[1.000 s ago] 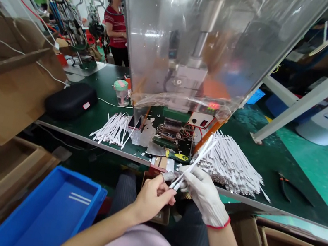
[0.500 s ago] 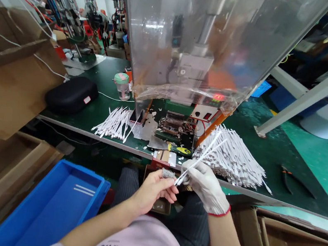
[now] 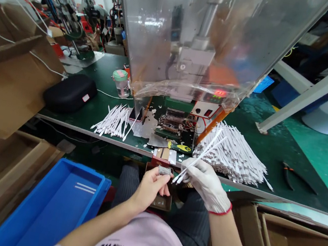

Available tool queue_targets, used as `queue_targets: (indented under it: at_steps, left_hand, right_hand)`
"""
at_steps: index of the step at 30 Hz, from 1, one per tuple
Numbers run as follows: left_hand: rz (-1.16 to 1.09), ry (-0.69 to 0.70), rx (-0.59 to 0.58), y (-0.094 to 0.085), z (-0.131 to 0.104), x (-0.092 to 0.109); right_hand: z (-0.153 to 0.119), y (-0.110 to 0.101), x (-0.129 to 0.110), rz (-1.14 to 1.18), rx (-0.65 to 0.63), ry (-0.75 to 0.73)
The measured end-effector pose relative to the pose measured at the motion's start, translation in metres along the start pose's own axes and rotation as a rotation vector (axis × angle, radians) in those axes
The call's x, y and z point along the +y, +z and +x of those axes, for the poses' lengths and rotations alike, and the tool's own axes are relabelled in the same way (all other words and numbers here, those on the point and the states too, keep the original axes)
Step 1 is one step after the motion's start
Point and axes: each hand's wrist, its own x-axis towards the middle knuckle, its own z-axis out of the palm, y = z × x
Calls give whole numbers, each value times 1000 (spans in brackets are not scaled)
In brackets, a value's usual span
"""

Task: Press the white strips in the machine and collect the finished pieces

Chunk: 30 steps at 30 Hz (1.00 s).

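Observation:
My right hand [image 3: 204, 184], in a white glove with a red cuff, is closed on a pair of thin white strips [image 3: 204, 155]. They slant up and to the right, their wider lower ends poking out past the fingers. My bare left hand [image 3: 150, 188] is just left of those ends, apart from them, thumb and fingers pinched together. Grey wrapping [image 3: 164, 171] covers one of its fingers. Whatever the pinch may hold is too small to make out. Behind the right hand lies a large pile of similar white strips [image 3: 234, 155]; a smaller pile [image 3: 113, 121] is at the left.
A press [image 3: 190, 60] behind a clear shield stands over a metal fixture [image 3: 173, 122]. A scraper [image 3: 175, 146] lies along the table's front edge, pliers [image 3: 291, 176] at the right. Below are a blue bin [image 3: 43, 203] and a cardboard box [image 3: 313, 244] with white pieces.
My left hand has drawn slightly left, away from the lower ends of the strips it was touching. My right hand keeps hold of them in nearly the same place.

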Motion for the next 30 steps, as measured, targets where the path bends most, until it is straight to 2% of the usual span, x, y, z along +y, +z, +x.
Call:
queue_targets:
  at_steps: [2, 5, 9, 13, 22, 30]
  left_hand:
    - [-43, -45, -44, -1, -1, 1]
    - [-180, -197, -132, 1, -1, 4]
    - [-289, -270, -132, 6, -2, 7]
    - [-287, -253, -106, 9, -2, 5]
    - [-63, -58, -65, 9, -2, 1]
    - [-100, -99, -78, 9, -3, 1]
  right_hand:
    - [0, 0, 0, -17, -10, -12]
    - [1, -1, 2, -6, -29, -48]
    - [3, -3, 8, 26, -57, -79]
    - [4, -3, 11, 73, -86, -78]
    - [2, 0, 9, 84, -75, -37]
    - [-1, 0, 11, 56, -74, -78]
